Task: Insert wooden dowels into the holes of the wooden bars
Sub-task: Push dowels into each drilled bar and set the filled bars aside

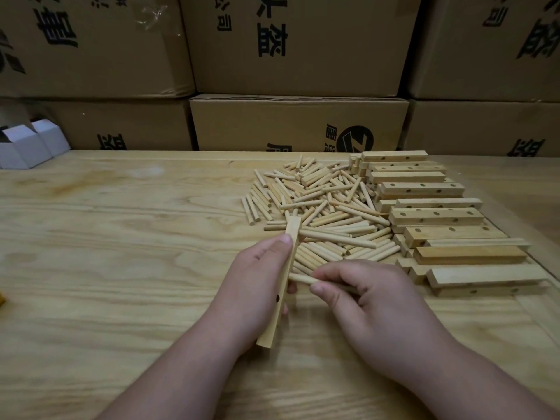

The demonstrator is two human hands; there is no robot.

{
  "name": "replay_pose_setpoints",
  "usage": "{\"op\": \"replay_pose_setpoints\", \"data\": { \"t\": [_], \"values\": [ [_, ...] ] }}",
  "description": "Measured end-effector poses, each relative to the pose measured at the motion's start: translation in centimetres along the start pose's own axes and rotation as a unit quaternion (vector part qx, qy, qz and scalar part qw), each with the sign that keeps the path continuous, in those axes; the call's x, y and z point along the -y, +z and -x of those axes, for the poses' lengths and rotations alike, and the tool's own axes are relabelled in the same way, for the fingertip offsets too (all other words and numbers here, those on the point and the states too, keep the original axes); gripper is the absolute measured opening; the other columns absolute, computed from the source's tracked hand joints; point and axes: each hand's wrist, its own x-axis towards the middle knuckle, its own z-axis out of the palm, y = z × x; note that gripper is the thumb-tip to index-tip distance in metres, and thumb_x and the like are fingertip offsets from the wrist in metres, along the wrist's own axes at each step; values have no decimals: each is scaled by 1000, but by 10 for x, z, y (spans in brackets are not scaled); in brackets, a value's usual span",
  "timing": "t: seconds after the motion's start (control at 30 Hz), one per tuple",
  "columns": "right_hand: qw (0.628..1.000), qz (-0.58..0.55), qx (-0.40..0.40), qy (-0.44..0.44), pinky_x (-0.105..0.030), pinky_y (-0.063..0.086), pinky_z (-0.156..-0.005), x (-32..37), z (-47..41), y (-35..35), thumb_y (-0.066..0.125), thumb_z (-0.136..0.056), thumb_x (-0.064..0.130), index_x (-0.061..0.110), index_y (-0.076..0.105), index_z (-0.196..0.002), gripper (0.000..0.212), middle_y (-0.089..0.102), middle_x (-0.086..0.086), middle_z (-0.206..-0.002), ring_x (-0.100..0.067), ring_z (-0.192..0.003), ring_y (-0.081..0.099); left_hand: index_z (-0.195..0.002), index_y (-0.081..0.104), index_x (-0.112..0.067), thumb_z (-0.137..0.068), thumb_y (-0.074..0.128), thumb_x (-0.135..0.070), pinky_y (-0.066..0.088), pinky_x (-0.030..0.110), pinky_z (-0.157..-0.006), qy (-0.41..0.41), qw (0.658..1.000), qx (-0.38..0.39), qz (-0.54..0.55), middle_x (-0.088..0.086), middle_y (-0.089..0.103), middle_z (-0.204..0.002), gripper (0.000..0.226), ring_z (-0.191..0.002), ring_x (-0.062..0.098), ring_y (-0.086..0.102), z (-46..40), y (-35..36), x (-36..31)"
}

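My left hand (257, 283) grips a pale wooden bar (274, 325) held nearly upright on edge, with one dark hole showing on its side. A round wooden dowel (300, 278) is pinched in my right hand (366, 304), lying level with its left tip touching the bar's right face. Whether the tip sits in a hole is hidden by the bar. Behind the hands lies a loose heap of dowels (321, 204).
Several drilled wooden bars (436, 216) are stacked in a row along the right of the wooden table (121, 237). Cardboard boxes (297, 122) wall off the back. Small white cartons (27, 147) stand at the far left.
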Motion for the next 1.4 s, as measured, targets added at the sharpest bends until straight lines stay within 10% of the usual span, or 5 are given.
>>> {"op": "replay_pose_setpoints", "data": {
  "t": [0.2,0.5,1.4],
  "values": [
    [1000,-9,22,6,-14,48,-75,0,-2,0,63,-88,40,35,72,-101,17,71,23,-90,7,-86,64,-69,71,-36,-103,48,-41,42,21,-39,18,1000,8,-21,-6,55,-55,42,-41,4,54,4,-1,-2],
    [999,-45,-14,-7,-7,46,-69,-1,-2,-2,69,-87,34,44,73,-95,14,68,31,-89,7,-84,66,-101,77,-33,-92,46,-61,50,32,-46,17,998,62,28,-4,61,-55,43,-44,22,57,3,-1,3],
    [991,12,-120,60,-1,38,-74,-18,-9,-32,60,-97,34,31,76,-99,16,67,23,-90,10,-93,59,-92,80,-14,-104,47,-44,45,27,-42,-55,989,-45,127,4,58,-70,46,-46,14,50,-12,-5,5]
  ]
}}
